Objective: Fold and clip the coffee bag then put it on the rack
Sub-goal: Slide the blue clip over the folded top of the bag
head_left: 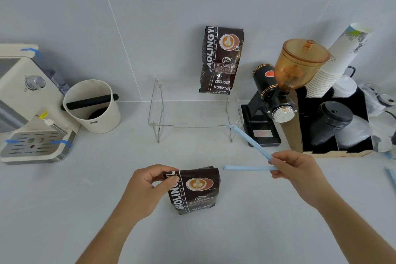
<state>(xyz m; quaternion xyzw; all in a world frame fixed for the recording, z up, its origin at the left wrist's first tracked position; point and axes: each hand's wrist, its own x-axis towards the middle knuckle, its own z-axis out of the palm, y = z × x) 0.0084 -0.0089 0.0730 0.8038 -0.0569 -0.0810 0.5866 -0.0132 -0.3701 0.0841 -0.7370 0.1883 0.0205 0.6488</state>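
A dark brown coffee bag (198, 191) stands on the counter in front of me, its top folded down. My left hand (147, 186) pinches the folded top at the bag's left corner. My right hand (297, 167) holds a light blue bag clip (250, 148) at its hinge end; the clip's two arms are spread apart in a V, pointing left toward the bag. The clear acrylic rack (192, 113) stands behind the bag, against the wall. A second coffee bag (220, 60) stands on the rack's back right, leaning on the wall.
A cream espresso machine (27, 103) and a cream knock box (94, 107) stand at the left. A black grinder with an amber hopper (285, 92) and a black organiser (334, 122) with cups and lids stand at the right. Another blue clip (391, 178) lies at the right edge.
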